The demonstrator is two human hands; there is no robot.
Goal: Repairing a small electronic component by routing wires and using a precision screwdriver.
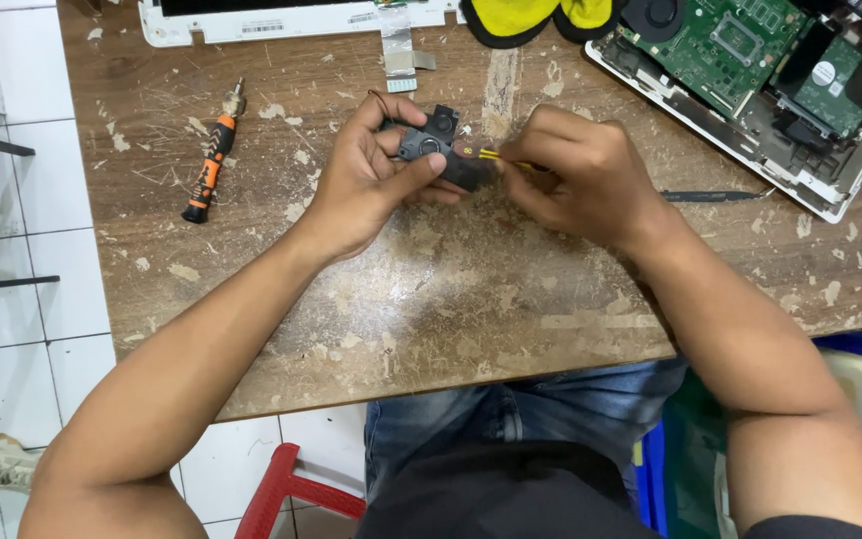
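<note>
Two hands worked a small black speaker part [438, 148] over a worn wooden table [451, 299].
The left hand [366, 180] pinched the part; the right hand [576, 170] clamped its fingers on thin yellow wires [491, 155], which hard pulling could likely snap.

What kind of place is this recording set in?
Probably a small electronics repair bench: an opened laptop with its green circuit board bare, an orange-handled screwdriver on the worn wooden table, and both hands holding a small black speaker part.

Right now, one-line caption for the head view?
Left hand and right hand hold a small black speaker module over a worn wooden table.
</note>
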